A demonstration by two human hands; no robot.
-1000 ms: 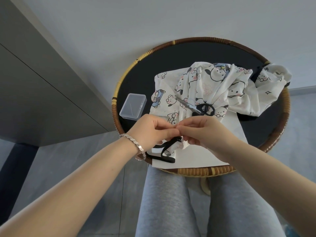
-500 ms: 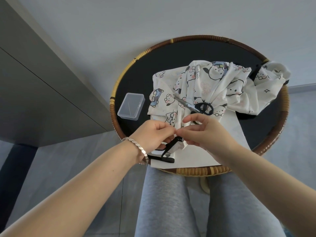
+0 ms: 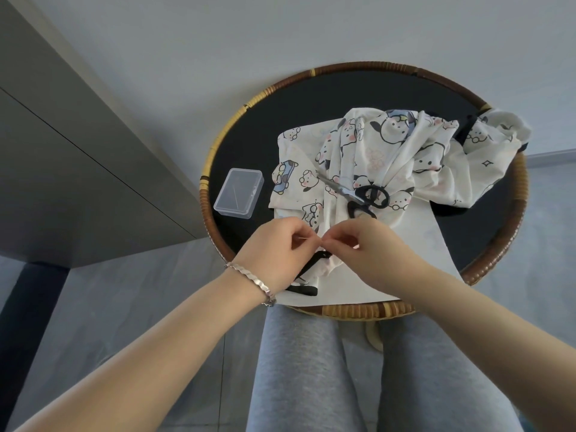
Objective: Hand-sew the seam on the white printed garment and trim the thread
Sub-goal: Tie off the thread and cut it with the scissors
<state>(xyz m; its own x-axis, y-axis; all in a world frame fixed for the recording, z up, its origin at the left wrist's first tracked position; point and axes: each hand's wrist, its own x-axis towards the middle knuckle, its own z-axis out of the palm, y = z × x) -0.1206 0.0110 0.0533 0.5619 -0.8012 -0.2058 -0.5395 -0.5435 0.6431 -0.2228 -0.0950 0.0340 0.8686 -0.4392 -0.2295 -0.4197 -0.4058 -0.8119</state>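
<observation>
Nearest me, my left hand (image 3: 276, 249) and right hand (image 3: 372, 254) pinch the near edge of the white printed garment (image 3: 367, 151), fingertips meeting. Scissors (image 3: 361, 196) lie on it. Further left, on the rattan-rimmed table (image 3: 207, 194), a closed clear box (image 3: 239, 193) holds a thin needle-like sliver.
</observation>
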